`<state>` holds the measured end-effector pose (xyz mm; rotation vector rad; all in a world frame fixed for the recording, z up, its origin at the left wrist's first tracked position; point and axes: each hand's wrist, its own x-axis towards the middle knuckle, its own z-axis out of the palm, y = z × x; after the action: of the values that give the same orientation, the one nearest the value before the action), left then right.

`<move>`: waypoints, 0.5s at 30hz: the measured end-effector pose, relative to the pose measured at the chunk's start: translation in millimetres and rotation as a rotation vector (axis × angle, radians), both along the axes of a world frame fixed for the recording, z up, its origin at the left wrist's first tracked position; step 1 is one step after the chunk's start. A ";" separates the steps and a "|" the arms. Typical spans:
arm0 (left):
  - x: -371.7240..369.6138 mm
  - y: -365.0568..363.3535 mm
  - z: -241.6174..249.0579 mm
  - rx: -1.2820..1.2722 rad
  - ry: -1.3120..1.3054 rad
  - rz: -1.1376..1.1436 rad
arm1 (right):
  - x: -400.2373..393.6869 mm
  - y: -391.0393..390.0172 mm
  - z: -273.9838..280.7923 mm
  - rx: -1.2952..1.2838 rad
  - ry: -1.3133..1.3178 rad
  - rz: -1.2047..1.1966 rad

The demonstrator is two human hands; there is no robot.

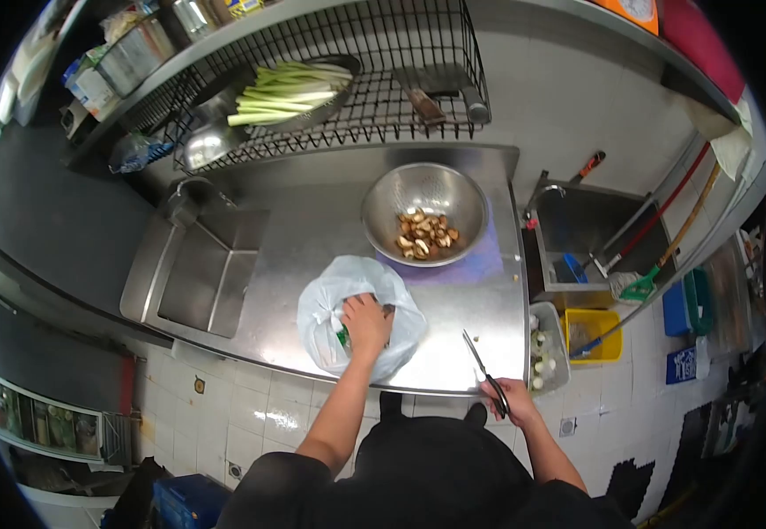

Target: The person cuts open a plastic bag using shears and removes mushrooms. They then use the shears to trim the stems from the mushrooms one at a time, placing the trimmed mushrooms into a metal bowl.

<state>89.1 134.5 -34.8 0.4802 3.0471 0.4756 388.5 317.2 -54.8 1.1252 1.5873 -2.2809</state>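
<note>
My left hand (364, 324) reaches into the mouth of a white plastic bag (405, 335) on the steel counter. Its fingers curl down over something inside; the fingertips and whatever they hold are hidden. A bit of dark stuff and some green show beside the hand in the bag. At the counter's front edge, my right hand (513, 402) grips a pair of scissors (482, 363) by the black handles. The blades point away from me over the counter. Farther back stands a perforated metal colander (384, 197) with cut brown mushrooms (427, 234) in it.
To the left is a sink (194, 289); a second sink (574, 229) stands at the right. A wire rack (374, 106) above holds green stalks (290, 93) and a cleaver (440, 81). A grey bin (552, 348) and a yellow tub (608, 326) sit right of the counter.
</note>
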 end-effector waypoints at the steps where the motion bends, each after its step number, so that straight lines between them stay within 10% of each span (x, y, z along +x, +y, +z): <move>1: -0.5 -0.1 -5.0 0.008 0.017 0.008 | 1.1 -1.7 -1.3 -0.033 0.038 -0.017; 8: -25.6 -19.5 -7.0 0.341 -0.207 0.000 | 4.9 -12.8 -23.9 -0.233 0.114 -0.121; 15: -3.2 -61.4 118.7 0.389 0.117 -0.093 | 8.0 -8.7 -33.7 -0.152 0.111 -0.071</move>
<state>85.9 73.1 83.9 0.6779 3.0227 1.0787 396.4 308.5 -88.6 1.0508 1.4012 -2.5017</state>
